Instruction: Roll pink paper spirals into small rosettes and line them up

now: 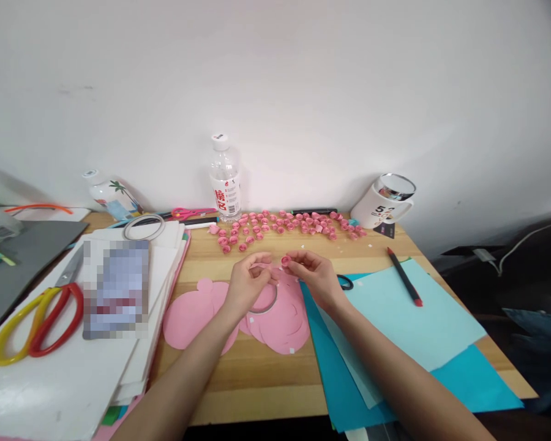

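In my right hand [319, 277], a small rolled pink paper rose [286, 261] is pinched between thumb and fingertips. My left hand [250, 283] is just to the left of it, its fingers curled together; what they hold, if anything, I cannot make out. Below both hands lie round pink paper cutouts [183, 320], overlapping in a pile. A thin grey ring [275, 301], perhaps a tape roll, rests on them, partly hidden by my left hand. Beyond my hands, many similar paper roses [233, 240] are spread along the back of the table.
Blue paper sheets [468, 383] with a black-and-red pen [404, 277] lie at right. A white mug [379, 205] and a plastic bottle [226, 184] stand by the wall. Red-and-yellow scissors [57, 312] rest on stacked white paper [96, 392] at left.
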`<state>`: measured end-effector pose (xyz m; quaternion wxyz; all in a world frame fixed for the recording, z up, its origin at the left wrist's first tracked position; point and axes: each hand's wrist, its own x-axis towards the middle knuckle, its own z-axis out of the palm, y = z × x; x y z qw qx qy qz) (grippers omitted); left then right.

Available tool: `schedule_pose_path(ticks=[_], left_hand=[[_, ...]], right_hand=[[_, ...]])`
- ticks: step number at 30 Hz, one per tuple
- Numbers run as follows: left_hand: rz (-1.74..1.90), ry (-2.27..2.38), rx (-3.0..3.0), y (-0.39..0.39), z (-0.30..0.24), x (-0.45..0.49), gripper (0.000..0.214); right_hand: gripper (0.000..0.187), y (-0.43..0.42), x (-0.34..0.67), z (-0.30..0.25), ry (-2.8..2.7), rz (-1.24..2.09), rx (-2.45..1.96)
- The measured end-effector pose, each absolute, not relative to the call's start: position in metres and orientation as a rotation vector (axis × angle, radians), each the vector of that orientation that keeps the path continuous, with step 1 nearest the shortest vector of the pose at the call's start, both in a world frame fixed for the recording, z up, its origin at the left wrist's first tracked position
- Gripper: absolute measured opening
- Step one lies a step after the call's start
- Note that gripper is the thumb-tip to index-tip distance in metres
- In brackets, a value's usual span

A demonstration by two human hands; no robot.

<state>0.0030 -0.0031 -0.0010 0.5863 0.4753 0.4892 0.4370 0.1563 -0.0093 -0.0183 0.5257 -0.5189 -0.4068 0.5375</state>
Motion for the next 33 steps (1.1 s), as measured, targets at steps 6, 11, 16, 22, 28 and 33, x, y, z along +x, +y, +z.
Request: schedule_pose_path(ticks=[6,11,16,22,28,33], left_hand=[[1.106,1.18,1.11,0.002,-0.007,0.0,0.022],[1.1,1.176,1.134,0.001,-0.002,-0.002,0.022],[1.127,1.143,1.131,0.003,-0.004,-0.005,0.026],[1.145,1.132,1.163,0.005,-0.008,-0.009,0.028],[1.166,1.145,1.219,0.008,-0.012,-0.01,0.028],[1.161,1.178,1.219,0.009,-0.009,-0.012,0.028]], right_hand=[[0.023,0.021,0.172,-0.021,-1.055,1.153,-1.386],[0.013,0.054,0.16,-0.024,-1.265,0.977,-1.609],[0.009,0.078,0.134,-0.025,-1.353,0.851,-1.736],[0.016,0.087,0.128,-0.022,-1.475,0.72,-1.825],[0.023,0.087,0.13,-0.024,-1.53,0.664,-1.812],[0.016,0.079,0.145,-0.012,-1.505,0.662,-1.756]])
